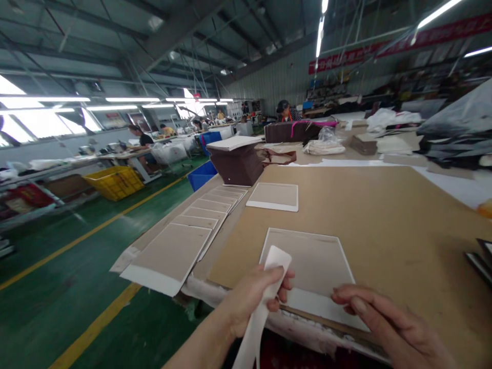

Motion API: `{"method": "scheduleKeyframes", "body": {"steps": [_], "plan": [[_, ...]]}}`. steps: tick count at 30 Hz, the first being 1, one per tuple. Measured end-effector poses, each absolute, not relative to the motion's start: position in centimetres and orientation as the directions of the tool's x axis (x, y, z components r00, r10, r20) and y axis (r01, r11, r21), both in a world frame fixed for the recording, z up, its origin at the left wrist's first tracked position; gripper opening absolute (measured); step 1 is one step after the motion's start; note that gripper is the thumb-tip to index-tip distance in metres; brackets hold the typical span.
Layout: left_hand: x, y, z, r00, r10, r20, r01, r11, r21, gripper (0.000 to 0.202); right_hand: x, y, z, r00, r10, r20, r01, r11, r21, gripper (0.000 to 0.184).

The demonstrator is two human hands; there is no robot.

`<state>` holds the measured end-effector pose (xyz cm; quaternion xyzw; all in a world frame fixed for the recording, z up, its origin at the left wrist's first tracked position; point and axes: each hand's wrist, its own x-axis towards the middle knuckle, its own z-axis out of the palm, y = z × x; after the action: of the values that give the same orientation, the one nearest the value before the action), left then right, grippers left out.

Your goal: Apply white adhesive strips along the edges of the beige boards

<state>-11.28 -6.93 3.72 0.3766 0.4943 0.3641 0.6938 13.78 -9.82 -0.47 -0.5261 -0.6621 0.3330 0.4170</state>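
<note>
My left hand [265, 289] is closed around a white strip [280, 256], whose long end hangs down over the table's front edge. The strip looks like a small bundle of thin bands. Just behind it lies a grey-beige rectangular panel [313, 259] with white borders and a wider white band along its near side. My right hand [378, 312] hovers at the near right corner of this panel, thumb and fingers drawn together in a pinch. Whatever is between those fingertips is too small or hidden to make out.
A similar panel [272, 196] lies farther back, and several overlapping ones [172, 251] line the left edge. Behind them rises a tall brown stack [240, 164] topped with white sheets. Dark pieces [480, 264] lie at right. A yellow crate [114, 183] stands on the floor.
</note>
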Motion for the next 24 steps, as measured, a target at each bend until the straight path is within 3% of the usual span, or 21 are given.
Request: {"method": "scheduleKeyframes", "body": {"steps": [4,10,15,21,24], "plan": [[-9.3,-7.3,3.3,0.241,0.88,-0.408,-0.211,0.458,0.864,0.037,11.6,-9.0,0.6,-0.129,0.977,0.168,0.33,0.203,-0.922,0.032],[-8.2,-6.5,3.0,0.223,0.896,-0.384,-0.261,0.434,0.862,0.039,9.1,-8.1,0.2,-0.075,0.997,0.023,0.103,0.031,-0.994,0.029],[-7.7,-5.4,2.7,0.173,0.912,-0.372,-0.307,0.409,0.86,0.036,7.6,-7.0,0.9,-0.124,0.991,0.051,-0.065,0.043,-0.997,0.023],[-6.7,-4.7,2.1,0.162,0.929,-0.334,-0.443,0.371,0.816,0.035,6.8,-5.5,1.7,-0.166,0.986,0.034,-0.15,0.009,-0.989,0.025],[-6.3,-4.7,2.4,0.141,0.925,-0.352,-0.424,0.378,0.823,0.038,7.2,-5.0,1.5,-0.134,0.99,-0.029,-0.148,-0.049,-0.988,0.032]]}}
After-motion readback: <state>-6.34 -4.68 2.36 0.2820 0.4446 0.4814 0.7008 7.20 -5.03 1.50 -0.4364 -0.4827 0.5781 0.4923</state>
